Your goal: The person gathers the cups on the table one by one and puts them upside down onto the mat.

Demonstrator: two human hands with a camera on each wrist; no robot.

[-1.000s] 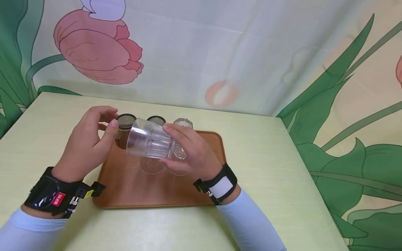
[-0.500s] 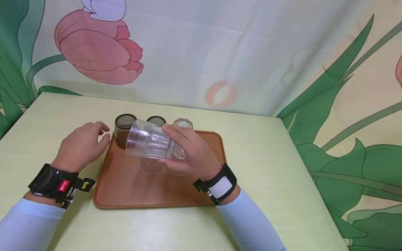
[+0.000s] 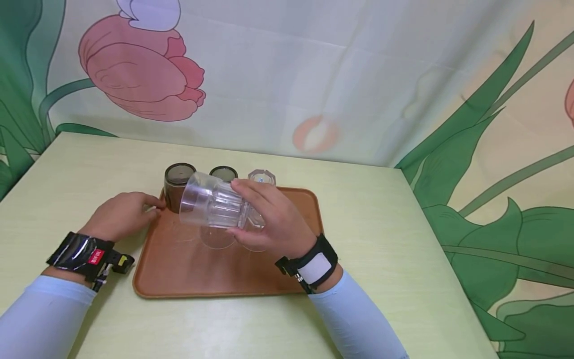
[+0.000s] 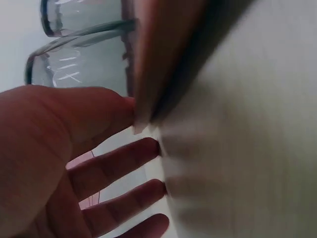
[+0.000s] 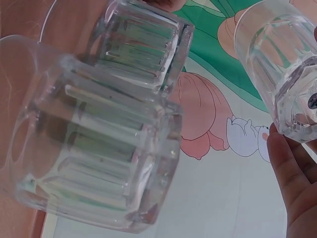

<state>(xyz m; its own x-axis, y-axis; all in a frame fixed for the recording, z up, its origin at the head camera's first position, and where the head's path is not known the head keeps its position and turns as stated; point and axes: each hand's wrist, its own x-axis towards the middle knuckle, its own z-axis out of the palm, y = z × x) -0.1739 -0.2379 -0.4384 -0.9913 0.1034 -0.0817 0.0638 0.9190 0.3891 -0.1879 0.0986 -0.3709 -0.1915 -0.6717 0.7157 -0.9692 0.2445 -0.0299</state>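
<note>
My right hand [image 3: 280, 217] grips a clear faceted tumbler [image 3: 211, 199] lying sideways in the air above the brown tray [image 3: 188, 279], its mouth toward the left. The tumbler also shows in the right wrist view, at the right. My left hand [image 3: 121, 214] is at the tray's back left edge, beside a dark smoky glass [image 3: 177, 192]. In the left wrist view, the thumb [image 4: 106, 111] touches the tray rim while the other fingers [image 4: 131, 196] are extended and spread, their tips at the tabletop. Upside-down clear glasses [image 5: 99, 139] stand on the tray, partly hidden in the head view.
A second dark glass [image 3: 223, 173] and a clear glass with an eight-sided base [image 3: 262, 175] stand upside down along the tray's back. The pale tabletop [image 3: 367, 239] surrounds the tray. A flower-printed curtain [image 3: 269, 75] hangs behind.
My left hand has drawn back from beside the dark glass and come down to the tray's left edge. The right hand holds the tumbler almost still.
</note>
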